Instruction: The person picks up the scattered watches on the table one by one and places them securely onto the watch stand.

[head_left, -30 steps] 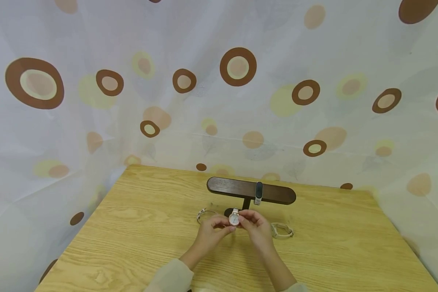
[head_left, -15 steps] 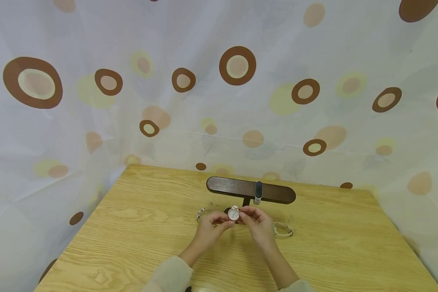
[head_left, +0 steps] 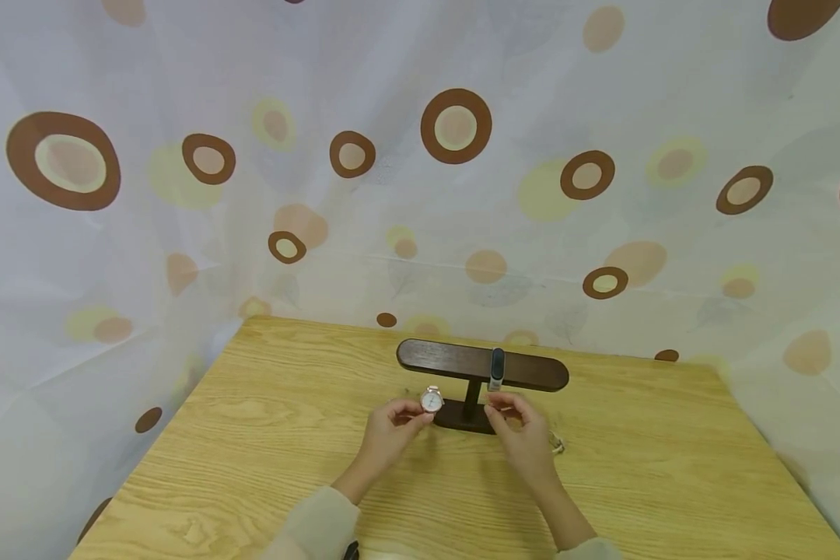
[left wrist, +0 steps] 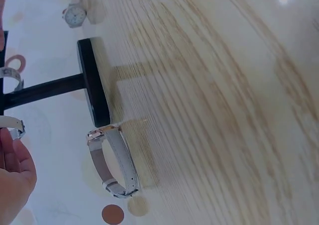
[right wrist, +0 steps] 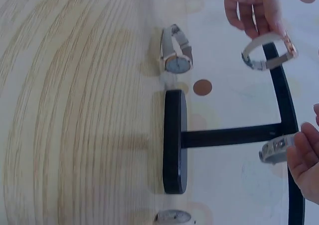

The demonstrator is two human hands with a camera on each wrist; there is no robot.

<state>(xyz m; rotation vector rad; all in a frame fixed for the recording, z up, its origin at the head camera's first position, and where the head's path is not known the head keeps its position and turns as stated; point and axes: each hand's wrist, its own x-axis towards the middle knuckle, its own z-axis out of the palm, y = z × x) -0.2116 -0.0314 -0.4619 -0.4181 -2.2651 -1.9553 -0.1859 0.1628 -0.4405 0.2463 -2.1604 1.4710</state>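
Observation:
My left hand (head_left: 385, 435) pinches a small wristwatch (head_left: 432, 400) with a round white face and pale strap, upright before the stand's left side. In the right wrist view the watch strap (right wrist: 259, 64) forms a closed loop. A dark wooden T-shaped watch stand (head_left: 434, 358) carries a fitness band (head_left: 497, 365) with a black screen and pale strap. My right hand (head_left: 525, 439) is just below the band, thumb and fingers apart in the right wrist view; whether the fingertips touch the band's strap I cannot tell. The right hand partly covers another watch (head_left: 557, 443).
Beside the stand's base (left wrist: 93, 85), a pale-strapped watch (left wrist: 119, 160) stands on the table at one end, and a watch with a light dial (left wrist: 75, 15) at the other. The wood-grain table (head_left: 252, 404) meets a dotted white sheet (head_left: 364, 257) behind and at both sides.
Both hands were at the watch; my right hand has let go and moved right, below the fitness band. My left hand has carried the watch slightly left and up, uncovering the stand's base.

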